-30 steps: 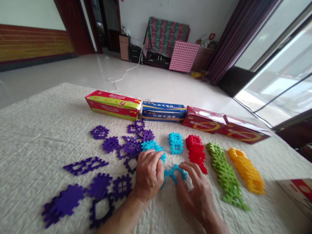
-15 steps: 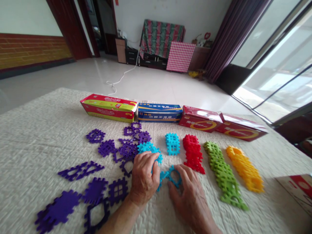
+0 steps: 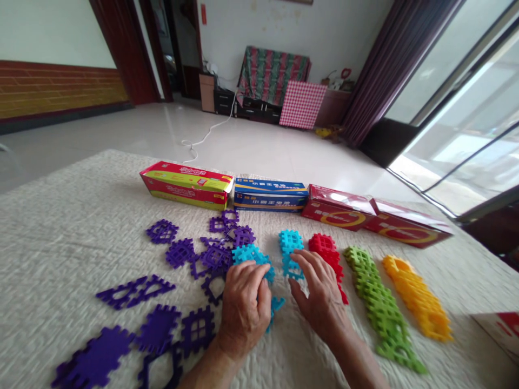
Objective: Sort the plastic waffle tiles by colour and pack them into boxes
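Left hand grip: our left hand lies knuckles up, fingers curled down over a cyan tile. Only one corner of the tile peeks out beside the thumb, and we cannot tell whether the fingers pinch it or just rest on it.
Right hand grip: our right hand lies flat and palm down, fingers spread, clasping nothing. Its fingertips touch the near end of the cyan stack.
Cyan tile: it lies on the cloth between our two hands, on our side of the blue box and well apart from it.
Cyan cluster: between our left fingertips and the blue box, touching those fingertips.
Cyan stack: straight in front of the blue box, on its near side.
Red stack: near the blue box's right end, partly hidden by our right hand.
Green row and yellow row: farther right of the blue box, side by side.
Purple tiles: scattered in front of the blue box, toward its left.
Other boxes: a red-and-yellow box sits just beside the blue box's left end, a red box at its right end.
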A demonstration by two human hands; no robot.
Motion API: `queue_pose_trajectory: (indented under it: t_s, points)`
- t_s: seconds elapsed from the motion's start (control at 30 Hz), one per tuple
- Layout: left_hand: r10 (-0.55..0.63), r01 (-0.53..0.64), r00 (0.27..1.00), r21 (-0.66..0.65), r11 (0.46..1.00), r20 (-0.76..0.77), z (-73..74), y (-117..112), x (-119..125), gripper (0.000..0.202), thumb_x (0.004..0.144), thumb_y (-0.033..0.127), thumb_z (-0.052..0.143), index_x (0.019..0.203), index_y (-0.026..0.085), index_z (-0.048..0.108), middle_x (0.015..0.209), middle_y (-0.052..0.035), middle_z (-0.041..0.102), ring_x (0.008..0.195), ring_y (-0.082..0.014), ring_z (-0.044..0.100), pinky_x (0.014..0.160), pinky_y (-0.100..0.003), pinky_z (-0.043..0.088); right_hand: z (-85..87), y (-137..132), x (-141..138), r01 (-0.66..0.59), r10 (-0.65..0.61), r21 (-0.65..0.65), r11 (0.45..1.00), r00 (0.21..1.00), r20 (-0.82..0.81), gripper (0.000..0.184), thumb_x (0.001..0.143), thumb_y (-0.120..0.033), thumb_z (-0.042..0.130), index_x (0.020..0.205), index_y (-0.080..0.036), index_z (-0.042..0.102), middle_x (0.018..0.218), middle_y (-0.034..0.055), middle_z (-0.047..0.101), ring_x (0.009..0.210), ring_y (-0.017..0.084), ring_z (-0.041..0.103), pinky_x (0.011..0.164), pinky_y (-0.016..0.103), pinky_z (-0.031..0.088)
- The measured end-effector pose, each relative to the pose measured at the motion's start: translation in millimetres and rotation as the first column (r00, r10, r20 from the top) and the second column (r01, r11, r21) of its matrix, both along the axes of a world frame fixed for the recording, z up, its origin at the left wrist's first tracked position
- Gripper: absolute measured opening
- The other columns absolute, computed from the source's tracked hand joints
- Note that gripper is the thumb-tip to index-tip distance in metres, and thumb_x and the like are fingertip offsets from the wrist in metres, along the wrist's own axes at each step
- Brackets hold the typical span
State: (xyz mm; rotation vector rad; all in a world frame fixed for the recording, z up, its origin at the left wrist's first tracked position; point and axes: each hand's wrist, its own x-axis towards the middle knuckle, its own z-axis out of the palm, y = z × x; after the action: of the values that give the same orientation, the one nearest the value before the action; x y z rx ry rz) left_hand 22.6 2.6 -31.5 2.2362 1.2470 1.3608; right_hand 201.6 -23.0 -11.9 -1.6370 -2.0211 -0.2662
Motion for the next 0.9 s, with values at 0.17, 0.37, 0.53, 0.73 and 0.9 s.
queue_pose_trajectory:
  t_s: [0.17,0.37,0.53,0.73,0.9]
  points:
    - [0.003,-0.003,1.000,0.000,1.000,0.004,0.7,0.3,0.6,0.028,0.087,0.009,0.048,0.109,0.017,0.063,0.101,-0.0075,0.069,0.102,-0.0225,0.059,0.091,-0.040,0.046,-7.7,5.2,2.0,0.002,-0.002,0.039,0.999,1.000,-0.007,0.042,0.087,-0.020,0.055,0.128,-0.020,0.047,0.131,0.0116,0.054,0.125,0.030,0.044,0.100,0.052,0.042]
    - [-0.001,0.000,1.000,0.016,1.000,0.012,2.4,0.4,0.6,0.027,0.087,0.008,0.048,0.108,0.015,0.062,0.099,-0.0075,0.069,0.101,-0.0219,0.058,0.091,-0.039,0.045,-3.4,-12.8,-7.6,0.052,-0.027,0.102,0.993,0.973,-0.230,0.036,0.088,-0.019,0.051,0.124,-0.023,0.050,0.127,0.0110,0.055,0.118,0.025,0.053,0.095,0.044,0.048]
    - [0.010,-0.011,1.000,0.037,0.999,0.027,-0.1,1.1,1.2,0.026,0.089,0.008,0.046,0.108,0.016,0.062,0.097,-0.0073,0.069,0.099,-0.0214,0.059,0.089,-0.039,0.046,2.5,-41.3,-35.8,-0.007,-0.017,-0.048,0.999,0.883,-0.469,0.017,0.091,-0.025,0.050,0.106,-0.023,0.058,0.094,0.0023,0.065,0.080,0.014,0.063,0.070,0.024,0.052]
    - [0.003,-0.005,0.998,0.029,1.000,0.062,-0.4,2.2,0.4,0.026,0.089,0.007,0.046,0.108,0.016,0.062,0.098,-0.0072,0.069,0.096,-0.0197,0.061,0.087,-0.038,0.047,-6.0,-45.7,-56.6,-0.047,-0.046,-0.136,0.990,0.794,-0.607,0.012,0.087,-0.024,0.054,0.097,-0.020,0.060,0.078,-0.0008,0.065,0.063,0.011,0.060,0.059,0.020,0.049]
    - [0.023,-0.027,0.993,0.036,0.999,0.113,3.8,2.3,-0.3,0.026,0.090,0.007,0.045,0.108,0.016,0.062,0.098,-0.0071,0.070,0.093,-0.0179,0.063,0.086,-0.035,0.049,-5.8,-41.8,-45.7,0.007,-0.110,-0.140,0.990,0.665,-0.738,0.007,0.085,-0.024,0.050,0.087,-0.020,0.056,0.069,-0.0023,0.059,0.055,0.011,0.055,0.049,0.020,0.045]
